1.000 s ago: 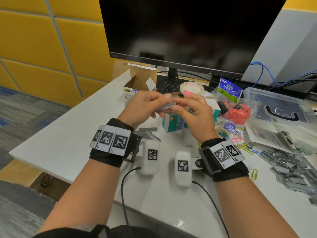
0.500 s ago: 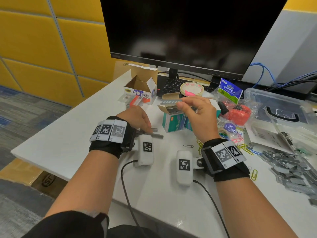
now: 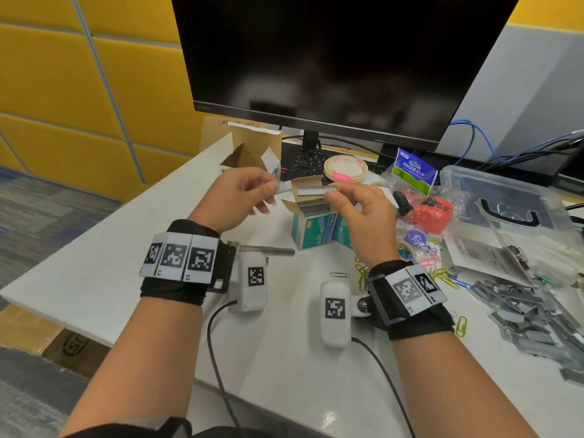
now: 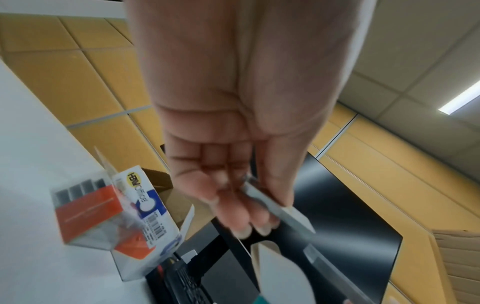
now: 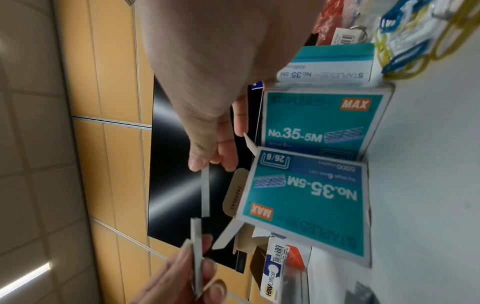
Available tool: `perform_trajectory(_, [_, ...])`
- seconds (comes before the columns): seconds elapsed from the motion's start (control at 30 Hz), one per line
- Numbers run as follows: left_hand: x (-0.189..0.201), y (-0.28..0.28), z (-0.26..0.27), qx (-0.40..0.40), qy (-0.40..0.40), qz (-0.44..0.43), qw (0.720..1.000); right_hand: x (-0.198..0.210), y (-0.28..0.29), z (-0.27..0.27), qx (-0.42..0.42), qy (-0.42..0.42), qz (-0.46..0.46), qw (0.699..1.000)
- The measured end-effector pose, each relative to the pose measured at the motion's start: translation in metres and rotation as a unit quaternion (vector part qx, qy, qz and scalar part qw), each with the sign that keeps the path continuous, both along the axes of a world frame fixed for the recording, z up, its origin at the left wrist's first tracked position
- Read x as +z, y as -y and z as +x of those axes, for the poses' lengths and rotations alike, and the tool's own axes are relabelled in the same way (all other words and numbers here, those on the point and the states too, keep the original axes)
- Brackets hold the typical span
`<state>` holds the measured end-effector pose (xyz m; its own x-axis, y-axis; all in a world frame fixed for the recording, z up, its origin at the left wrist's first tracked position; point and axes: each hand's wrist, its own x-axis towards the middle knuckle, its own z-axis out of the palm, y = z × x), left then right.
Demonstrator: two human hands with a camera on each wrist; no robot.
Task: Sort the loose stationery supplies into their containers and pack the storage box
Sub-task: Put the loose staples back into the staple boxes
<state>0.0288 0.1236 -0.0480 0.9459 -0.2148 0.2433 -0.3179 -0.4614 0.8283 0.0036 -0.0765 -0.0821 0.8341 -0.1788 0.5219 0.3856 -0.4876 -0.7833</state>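
Observation:
My left hand (image 3: 273, 188) pinches a short grey staple strip (image 4: 270, 203) at chest height. The right hand (image 3: 331, 193) pinches a second staple strip (image 5: 205, 193) between thumb and fingertip. The two strips meet almost end to end, just above the open teal staple box (image 3: 313, 230), which holds stacked strips. In the right wrist view the left hand's strip (image 5: 196, 246) sits slightly offset below the right's. One more loose strip (image 3: 268, 249) lies on the white table by my left wrist.
A heap of loose staple strips (image 3: 537, 317) lies at the right, with coloured paper clips (image 3: 442, 273) beside it. Behind are a clear storage box (image 3: 505, 197), binder clip bag (image 3: 414, 175), tape roll (image 3: 346, 167), an open cardboard box (image 3: 252, 153) and a monitor (image 3: 331, 64).
My left hand dropped to the table by the loose strips, then rose with a strip to meet the right hand's strip over the teal box. The right hand barely shifted.

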Motion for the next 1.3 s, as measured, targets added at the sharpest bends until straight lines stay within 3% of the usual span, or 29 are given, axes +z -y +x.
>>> perform_trajectory(0.3, [0.002,0.020,0.007,-0.049,0.046,0.010,0.998,-0.001,0.003,0.003,-0.011,0.000,0.031,0.999])
perform_trajectory(0.6, [-0.002,0.036,0.017,-0.072,0.046,-0.037,0.996,0.000,0.002,0.001,0.016,0.034,0.077,0.996])
perform_trajectory(1.03, [-0.021,0.041,0.017,-0.036,0.071,-0.137,0.987,-0.004,0.001,0.003,0.042,0.012,0.062,0.997])
perform_trajectory(1.3, [-0.020,0.043,0.015,-0.027,0.067,-0.141,0.987,-0.005,0.003,0.004,0.042,0.013,0.065,0.997])
